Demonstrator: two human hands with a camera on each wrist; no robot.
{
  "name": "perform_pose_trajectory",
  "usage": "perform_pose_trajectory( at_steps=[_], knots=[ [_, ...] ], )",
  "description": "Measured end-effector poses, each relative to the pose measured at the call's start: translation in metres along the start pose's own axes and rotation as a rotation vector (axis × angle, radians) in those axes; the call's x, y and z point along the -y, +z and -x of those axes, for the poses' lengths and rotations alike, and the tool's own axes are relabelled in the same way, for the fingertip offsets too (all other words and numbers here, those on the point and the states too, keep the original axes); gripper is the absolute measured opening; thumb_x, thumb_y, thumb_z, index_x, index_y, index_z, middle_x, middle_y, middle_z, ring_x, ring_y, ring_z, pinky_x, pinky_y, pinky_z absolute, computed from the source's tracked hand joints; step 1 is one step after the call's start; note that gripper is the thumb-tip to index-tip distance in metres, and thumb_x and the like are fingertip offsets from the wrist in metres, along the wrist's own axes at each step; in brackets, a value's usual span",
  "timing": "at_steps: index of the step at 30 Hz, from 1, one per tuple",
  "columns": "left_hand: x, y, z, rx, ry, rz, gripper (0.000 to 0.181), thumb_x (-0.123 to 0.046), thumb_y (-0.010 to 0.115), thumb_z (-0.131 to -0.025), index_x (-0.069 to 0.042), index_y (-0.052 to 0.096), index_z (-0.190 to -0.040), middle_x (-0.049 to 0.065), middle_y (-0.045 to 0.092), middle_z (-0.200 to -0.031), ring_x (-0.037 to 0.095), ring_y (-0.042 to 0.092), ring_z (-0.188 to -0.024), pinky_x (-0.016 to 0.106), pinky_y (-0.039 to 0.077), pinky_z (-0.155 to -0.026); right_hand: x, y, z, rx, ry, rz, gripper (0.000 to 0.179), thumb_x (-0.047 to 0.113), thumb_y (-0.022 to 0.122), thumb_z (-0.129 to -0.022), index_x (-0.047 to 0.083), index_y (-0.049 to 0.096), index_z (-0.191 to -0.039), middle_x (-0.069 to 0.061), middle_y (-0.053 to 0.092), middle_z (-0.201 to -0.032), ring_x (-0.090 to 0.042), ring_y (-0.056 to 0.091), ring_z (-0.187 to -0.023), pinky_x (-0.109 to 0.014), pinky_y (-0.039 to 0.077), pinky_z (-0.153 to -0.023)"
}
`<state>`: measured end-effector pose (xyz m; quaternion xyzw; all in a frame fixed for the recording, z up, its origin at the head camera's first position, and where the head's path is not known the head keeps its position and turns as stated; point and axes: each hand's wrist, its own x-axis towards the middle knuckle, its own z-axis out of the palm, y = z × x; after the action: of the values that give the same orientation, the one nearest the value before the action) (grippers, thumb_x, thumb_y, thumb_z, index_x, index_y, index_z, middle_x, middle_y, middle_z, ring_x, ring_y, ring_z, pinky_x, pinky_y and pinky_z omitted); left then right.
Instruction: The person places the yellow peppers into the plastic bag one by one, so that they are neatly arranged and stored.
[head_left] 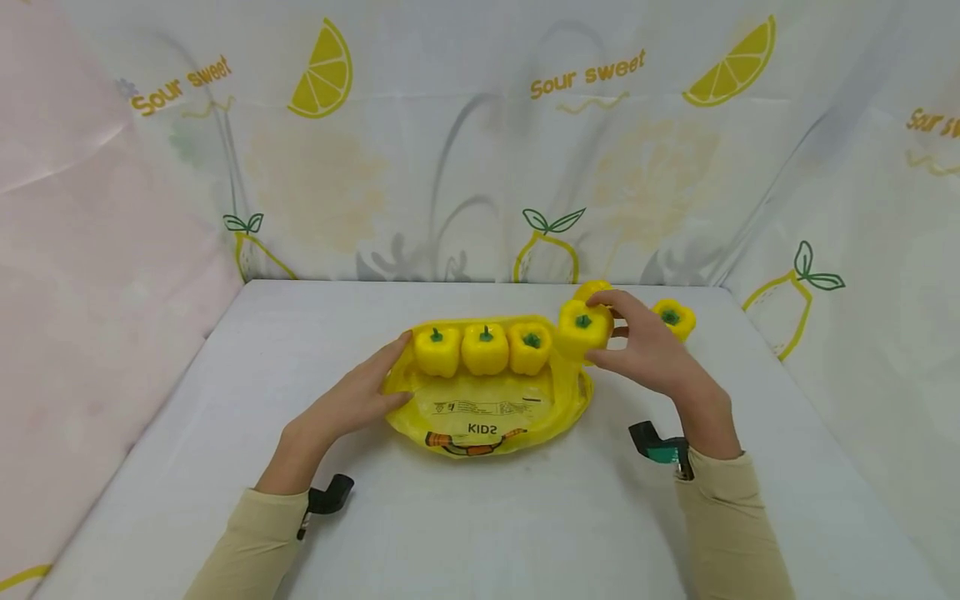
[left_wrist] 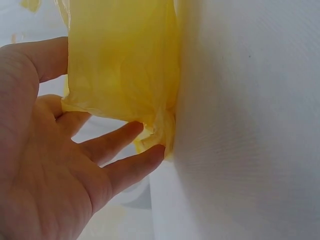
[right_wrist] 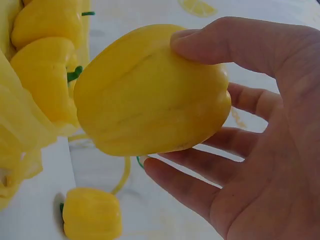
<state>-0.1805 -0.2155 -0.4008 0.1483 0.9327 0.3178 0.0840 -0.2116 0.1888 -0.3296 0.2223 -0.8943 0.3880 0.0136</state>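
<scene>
A yellow plastic bag (head_left: 480,408) printed with "KIDS" lies in the middle of the table. Three yellow bell peppers with green stems, among them the middle one (head_left: 485,350), sit in a row along its far side. My left hand (head_left: 360,387) rests against the bag's left side, its fingers spread along the plastic in the left wrist view. At the bag's far right corner, my right hand (head_left: 648,346) holds another bell pepper (right_wrist: 150,95) between thumb and fingers, raised with its stem toward the head camera.
Behind the held pepper, a further bell pepper (head_left: 594,289) is partly hidden. One more bell pepper (head_left: 673,317) lies at the table's back right, beyond the right hand. A patterned cloth backdrop (head_left: 420,167) rises at the table's far edge.
</scene>
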Motion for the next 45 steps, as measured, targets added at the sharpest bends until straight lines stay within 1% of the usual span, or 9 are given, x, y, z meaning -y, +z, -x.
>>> perform_pose_trajectory(
  at_steps=[6, 11, 14, 21, 26, 31, 34, 38, 45],
  knots=[
    [0.000, 0.000, 0.001, 0.005, -0.007, 0.009, 0.086, -0.026, 0.062, -0.095, -0.025, 0.007, -0.161, 0.003, 0.014, -0.169, 0.031, 0.017, -0.155, 0.056, 0.020, -0.124, 0.019, 0.027, -0.004, 0.030, -0.059, -0.027, 0.060, 0.018, 0.079, -0.083, 0.012, 0.047, -0.134, -0.008, 0.052, -0.137, -0.028, 0.055, -0.117, -0.049, 0.051, -0.104],
    [0.001, 0.000, 0.001, 0.004, -0.007, 0.005, 0.087, -0.026, 0.062, -0.095, -0.025, 0.007, -0.162, 0.003, 0.014, -0.168, 0.031, 0.018, -0.155, 0.056, 0.020, -0.124, 0.037, 0.060, -0.010, 0.104, -0.081, -0.094, 0.062, 0.023, 0.079, -0.084, 0.014, 0.045, -0.135, -0.005, 0.050, -0.137, -0.024, 0.054, -0.118, -0.045, 0.052, -0.104],
    [0.001, 0.000, 0.000, 0.001, 0.003, 0.000, 0.087, -0.024, 0.062, -0.095, -0.024, 0.007, -0.162, 0.005, 0.015, -0.168, 0.032, 0.019, -0.154, 0.057, 0.020, -0.124, 0.046, 0.080, -0.012, 0.139, -0.092, -0.100, 0.062, 0.025, 0.079, -0.084, 0.015, 0.044, -0.135, -0.003, 0.049, -0.138, -0.022, 0.055, -0.119, -0.042, 0.052, -0.105],
    [0.001, 0.001, -0.001, 0.007, 0.008, -0.003, 0.086, -0.021, 0.062, -0.094, -0.023, 0.008, -0.162, 0.007, 0.016, -0.168, 0.033, 0.019, -0.154, 0.056, 0.020, -0.124, 0.051, 0.117, -0.012, 0.139, -0.202, 0.012, 0.064, 0.029, 0.080, -0.084, 0.015, 0.046, -0.135, -0.001, 0.053, -0.136, -0.016, 0.055, -0.117, -0.037, 0.052, -0.102],
    [0.001, 0.000, -0.002, 0.016, -0.001, -0.002, 0.085, -0.017, 0.060, -0.093, -0.023, 0.009, -0.162, 0.007, 0.017, -0.168, 0.033, 0.019, -0.154, 0.057, 0.019, -0.124, 0.048, 0.138, -0.013, 0.128, -0.287, 0.044, 0.063, 0.028, 0.079, -0.084, 0.012, 0.047, -0.136, -0.003, 0.055, -0.136, -0.016, 0.056, -0.118, -0.035, 0.052, -0.103],
    [0.001, -0.001, -0.003, 0.017, -0.002, 0.009, 0.086, -0.010, 0.057, -0.091, -0.022, 0.010, -0.161, 0.006, 0.017, -0.168, 0.032, 0.019, -0.154, 0.057, 0.020, -0.124, 0.047, 0.157, -0.014, 0.107, -0.340, 0.082, 0.053, 0.031, 0.076, -0.088, 0.012, 0.051, -0.131, -0.003, 0.055, -0.134, -0.015, 0.056, -0.118, -0.032, 0.052, -0.102],
    [0.001, -0.001, -0.003, 0.017, -0.005, 0.007, 0.087, -0.009, 0.056, -0.090, -0.022, 0.009, -0.162, 0.006, 0.018, -0.168, 0.032, 0.019, -0.154, 0.057, 0.021, -0.123, 0.047, 0.164, -0.015, 0.081, -0.364, 0.116, 0.047, 0.032, 0.075, -0.089, 0.012, 0.055, -0.126, -0.003, 0.056, -0.131, -0.015, 0.057, -0.113, -0.030, 0.054, -0.099],
    [0.000, -0.001, -0.003, 0.028, -0.025, 0.012, 0.087, -0.011, 0.057, -0.090, -0.024, 0.009, -0.161, 0.005, 0.017, -0.168, 0.032, 0.019, -0.154, 0.057, 0.021, -0.124, 0.048, 0.169, -0.015, 0.044, -0.394, 0.181, 0.047, 0.032, 0.076, -0.087, 0.011, 0.058, -0.125, -0.006, 0.055, -0.130, -0.017, 0.059, -0.111, -0.030, 0.055, -0.096],
    [0.002, -0.001, -0.002, 0.022, -0.027, 0.007, 0.088, -0.010, 0.057, -0.089, -0.023, 0.009, -0.161, 0.006, 0.019, -0.167, 0.032, 0.021, -0.154, 0.057, 0.021, -0.123, 0.046, 0.174, -0.016, 0.017, -0.434, 0.288, 0.047, 0.038, 0.074, -0.088, 0.018, 0.058, -0.127, -0.005, 0.052, -0.129, -0.016, 0.057, -0.108, -0.027, 0.055, -0.094]
  ],
)
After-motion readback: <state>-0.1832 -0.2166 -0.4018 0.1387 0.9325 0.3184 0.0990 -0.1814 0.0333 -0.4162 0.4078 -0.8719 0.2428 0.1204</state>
